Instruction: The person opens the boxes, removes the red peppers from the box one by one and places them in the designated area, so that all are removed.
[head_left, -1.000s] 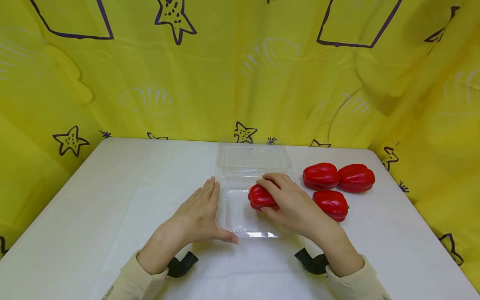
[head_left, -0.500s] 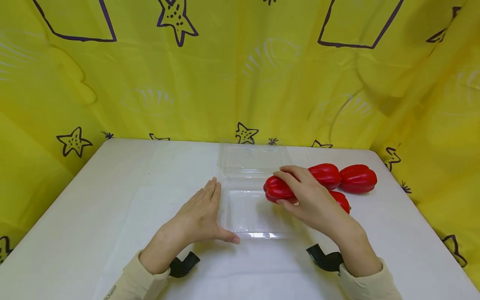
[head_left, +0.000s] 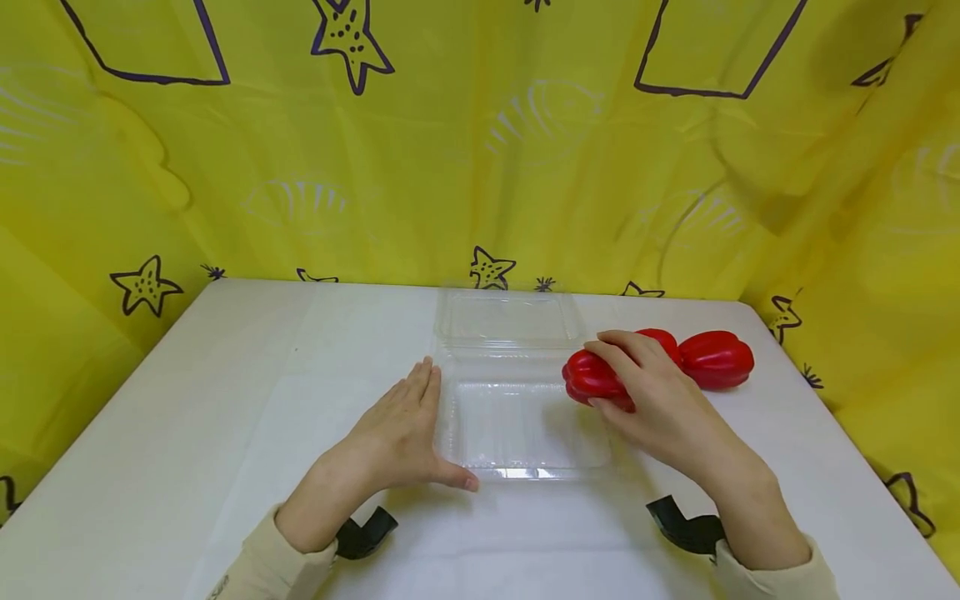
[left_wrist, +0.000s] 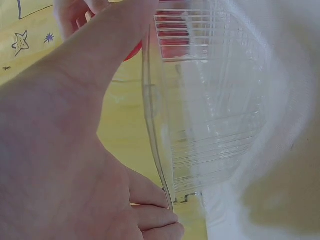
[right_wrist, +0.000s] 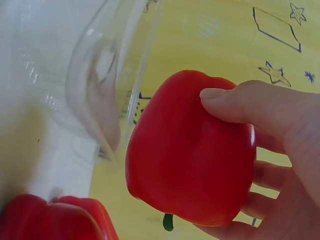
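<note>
In the head view a clear plastic clamshell box (head_left: 532, 429) lies mid-table, its lid (head_left: 510, 321) folded back toward the curtain. Along the box's left side my left hand (head_left: 393, 433) rests with straight fingers, thumb out at the front corner. The left wrist view has its fingertips (left_wrist: 157, 217) at the box rim (left_wrist: 151, 115). My right hand (head_left: 660, 404) grips a red bell pepper (head_left: 592, 377) at the box's right side, fingers over it and thumb below. In the right wrist view the held pepper (right_wrist: 187, 155) has a short green stem.
Right of the box lie other red bell peppers: one (head_left: 716, 360) shows whole, while another (head_left: 660, 338) is partly behind my right hand. A pepper (right_wrist: 55, 220) also appears low in the right wrist view. A yellow printed curtain (head_left: 420, 183) stands behind the white-covered table (head_left: 225, 375).
My right hand has moved right with the bell pepper, from over the box to its right side, now covering the nearer pepper on the table. My left hand has stayed put.
</note>
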